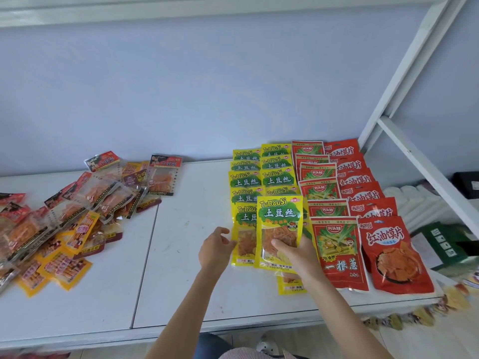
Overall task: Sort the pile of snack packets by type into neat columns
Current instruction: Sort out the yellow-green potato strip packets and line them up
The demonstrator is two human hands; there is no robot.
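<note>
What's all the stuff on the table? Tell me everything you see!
yellow-green packets: many, two columns, table middle-right
held packet: one, yellow-green, over the front of those columns
red packets with green picture: about six, one column, right of the yellow ones
plain red packets: about six, far-right column
unsorted pile: many, red, yellow, clear, table left
table: one, white
shelf frame: one, white, far right
left hand: at the left yellow column's front packet
right hand: grips the held packet
</note>
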